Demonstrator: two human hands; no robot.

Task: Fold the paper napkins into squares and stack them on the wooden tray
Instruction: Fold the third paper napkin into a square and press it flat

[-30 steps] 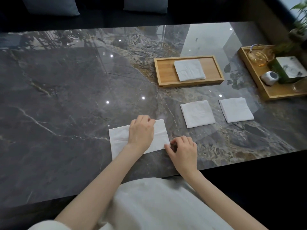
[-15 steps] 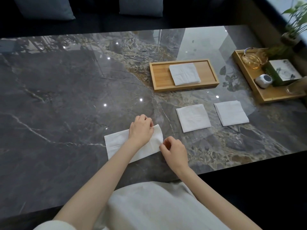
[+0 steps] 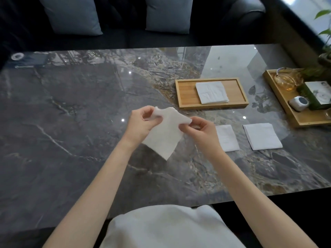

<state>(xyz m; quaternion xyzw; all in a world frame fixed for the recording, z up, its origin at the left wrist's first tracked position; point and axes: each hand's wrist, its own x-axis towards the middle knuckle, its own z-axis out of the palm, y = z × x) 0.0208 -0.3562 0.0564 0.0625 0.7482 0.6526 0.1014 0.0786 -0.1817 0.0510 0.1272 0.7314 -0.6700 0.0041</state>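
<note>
A white paper napkin (image 3: 165, 135) hangs in the air above the dark marble table (image 3: 71, 122), its lower corner pointing down. My left hand (image 3: 141, 122) pinches its upper left corner and my right hand (image 3: 202, 130) pinches its upper right corner. The wooden tray (image 3: 185, 92) lies beyond my hands to the right, with a folded square napkin (image 3: 211, 92) in its middle. Two more white napkins lie flat on the table to the right of my right hand: the nearer napkin (image 3: 227, 138) partly behind that hand, the farther napkin (image 3: 262, 136) beside it.
A second wooden tray (image 3: 302, 119) at the right edge carries a glass teapot (image 3: 284, 81), a small white device (image 3: 298, 103) and a green box (image 3: 317, 93). A plant (image 3: 325, 33) stands at the far right. A dark sofa with two grey cushions (image 3: 168, 15) runs behind the table.
The napkin lay flat near the table's front edge under my left hand; both hands have now lifted it off the table and hold it up by its top corners.
</note>
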